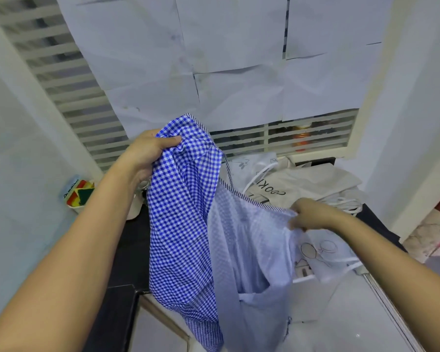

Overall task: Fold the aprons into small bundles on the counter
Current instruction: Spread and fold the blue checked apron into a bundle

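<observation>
Both hands grip the blue checked apron w/ bunched edges: left hand high, right hand lower. It hangs off the counter; a loose pinch could drop it.

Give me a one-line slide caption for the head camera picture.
Left hand and right hand hold a blue checked apron at the dark counter, with pale aprons heaped behind.

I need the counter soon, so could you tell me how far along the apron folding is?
No finished bundle shows. In hand: the blue gingham apron, gripped by the left hand and pinched by the right hand, hangs unfolded over the dark counter. Left: it, plus the cream lettered apron and the white line-drawing apron lying loose.
</observation>
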Motion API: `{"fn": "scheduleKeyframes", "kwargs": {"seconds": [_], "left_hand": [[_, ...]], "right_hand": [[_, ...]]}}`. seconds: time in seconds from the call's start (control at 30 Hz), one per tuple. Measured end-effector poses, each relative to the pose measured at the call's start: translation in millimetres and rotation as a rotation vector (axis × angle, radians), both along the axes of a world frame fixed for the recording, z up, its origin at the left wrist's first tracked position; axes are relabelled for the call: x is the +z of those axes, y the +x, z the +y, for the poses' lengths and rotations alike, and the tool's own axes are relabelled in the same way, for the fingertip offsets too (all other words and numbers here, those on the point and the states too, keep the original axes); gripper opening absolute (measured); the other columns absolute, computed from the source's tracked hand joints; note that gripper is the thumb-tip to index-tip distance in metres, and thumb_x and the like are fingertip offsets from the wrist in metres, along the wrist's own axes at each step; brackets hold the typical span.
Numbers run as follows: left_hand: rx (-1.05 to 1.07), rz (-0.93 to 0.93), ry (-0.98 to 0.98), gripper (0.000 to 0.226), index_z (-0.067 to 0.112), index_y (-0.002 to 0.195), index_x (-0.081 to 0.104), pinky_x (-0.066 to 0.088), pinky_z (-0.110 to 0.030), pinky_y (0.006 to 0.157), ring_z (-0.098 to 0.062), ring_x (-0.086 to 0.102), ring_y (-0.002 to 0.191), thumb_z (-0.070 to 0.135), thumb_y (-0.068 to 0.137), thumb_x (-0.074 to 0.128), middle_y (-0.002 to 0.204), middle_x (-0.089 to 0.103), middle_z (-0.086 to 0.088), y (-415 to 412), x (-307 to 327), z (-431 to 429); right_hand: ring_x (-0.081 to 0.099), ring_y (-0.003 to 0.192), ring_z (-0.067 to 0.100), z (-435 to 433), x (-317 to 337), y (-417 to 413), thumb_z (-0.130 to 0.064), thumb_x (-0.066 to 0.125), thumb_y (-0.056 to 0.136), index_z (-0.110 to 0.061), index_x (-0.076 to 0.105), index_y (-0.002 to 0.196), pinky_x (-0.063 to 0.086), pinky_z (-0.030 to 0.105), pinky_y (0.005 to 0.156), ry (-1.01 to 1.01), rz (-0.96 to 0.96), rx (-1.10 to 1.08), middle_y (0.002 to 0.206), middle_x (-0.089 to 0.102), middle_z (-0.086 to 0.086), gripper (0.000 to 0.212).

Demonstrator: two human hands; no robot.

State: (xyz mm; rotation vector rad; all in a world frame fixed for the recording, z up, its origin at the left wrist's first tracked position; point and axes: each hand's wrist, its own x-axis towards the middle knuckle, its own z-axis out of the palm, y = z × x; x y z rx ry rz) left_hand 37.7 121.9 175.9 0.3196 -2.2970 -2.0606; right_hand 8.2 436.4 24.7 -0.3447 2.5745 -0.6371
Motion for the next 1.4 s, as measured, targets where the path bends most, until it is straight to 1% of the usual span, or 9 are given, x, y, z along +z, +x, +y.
{"fn": "scheduleKeyframes", "kwargs": {"seconds": [0.13,0.3,0.47,0.7,0.8,0.93,1.0,1.2,1.4], "left_hand": [[0.079,0.037,0.022,0.007,0.01,0.087,0.065,0.054,-0.024,0.05,-0.014,0.07,0.059,0.009,0.092,0.06,0.07,0.073,-0.001,-1,-8,13],[0.063,0.089,0.094,0.006,0.01,0.09,0.066,0.056,-0.026,0.055,-0.015,0.071,0.064,0.011,0.092,0.061,0.072,0.074,-0.001,-4,-8,30],[-0.065,0.133,0.139,0.007,0.009,0.093,0.066,0.057,-0.029,0.063,-0.018,0.071,0.072,0.01,0.092,0.059,0.08,0.074,-0.004,-7,0,40],[-0.15,0.153,0.209,0.011,0.01,0.1,0.064,0.057,-0.032,0.069,-0.019,0.07,0.078,0.008,0.092,0.056,0.088,0.073,-0.005,-7,2,38],[-0.196,0.144,0.235,0.013,0.01,0.099,0.064,0.058,-0.032,0.071,-0.019,0.07,0.079,0.007,0.093,0.053,0.089,0.073,-0.006,-4,1,35],[-0.181,0.14,0.288,0.014,0.009,0.101,0.063,0.058,-0.032,0.071,-0.019,0.071,0.08,0.007,0.093,0.052,0.089,0.073,-0.005,-1,2,30],[-0.167,0.136,0.324,0.017,0.007,0.106,0.061,0.058,-0.032,0.071,-0.02,0.071,0.081,0.009,0.091,0.054,0.089,0.073,-0.007,0,3,27],[-0.222,0.135,0.337,0.021,0.007,0.102,0.062,0.058,-0.031,0.07,-0.019,0.071,0.079,0.011,0.082,0.058,0.086,0.074,-0.006,8,10,20],[-0.371,0.245,0.47,0.051,0.013,0.075,0.078,0.058,-0.03,0.063,-0.016,0.072,0.072,0.025,0.029,0.098,0.079,0.074,-0.004,26,7,-2]], "right_hand": [[0.033,0.053,0.016,12,32,7,-0.027,0.064,0.086,-0.012,0.041,0.057,0.021,0.029,0.052,0.025,0.128,-0.078,0.058,0.035,0.002,0.04],[0.042,0.056,0.014,-9,40,54,-0.001,0.05,0.087,-0.01,0.047,0.056,0.038,0.014,0.052,-0.723,0.02,-0.388,0.061,0.044,0.004,0.033],[0.066,0.088,0.023,-29,31,90,0.007,0.042,0.091,-0.012,0.072,0.099,0.059,0.036,0.076,-1.158,-0.601,-0.152,0.107,0.071,-0.006,0.036],[0.066,0.059,0.011,-40,8,72,-0.002,0.066,0.086,-0.015,0.039,0.127,0.056,0.021,0.058,-0.675,-0.364,-0.036,0.121,0.061,0.014,0.051],[0.05,0.101,-0.004,-49,9,69,-0.022,0.084,0.064,-0.043,0.021,0.14,0.036,0.001,0.085,-0.563,0.034,0.161,0.128,0.037,-0.012,0.101],[0.023,0.139,0.014,-64,2,75,-0.036,0.077,0.063,-0.042,-0.003,0.15,0.039,0.02,0.099,-0.469,0.357,0.326,0.155,-0.005,-0.014,0.119],[0.036,0.128,0.016,-67,3,81,-0.037,0.068,0.067,-0.045,0.002,0.149,0.039,0.016,0.076,-0.428,0.55,0.324,0.154,-0.011,-0.013,0.105],[0.044,0.126,0.027,-64,3,58,-0.033,0.052,0.081,-0.022,0.065,0.113,0.042,0.027,0.094,-0.246,0.648,0.484,0.143,0.035,0.011,0.036],[0.059,0.087,0.03,-51,91,16,-0.016,0.058,0.084,-0.006,0.061,0.081,0.04,0.033,0.066,0.153,0.732,0.412,0.089,0.062,0.014,0.011]]}}
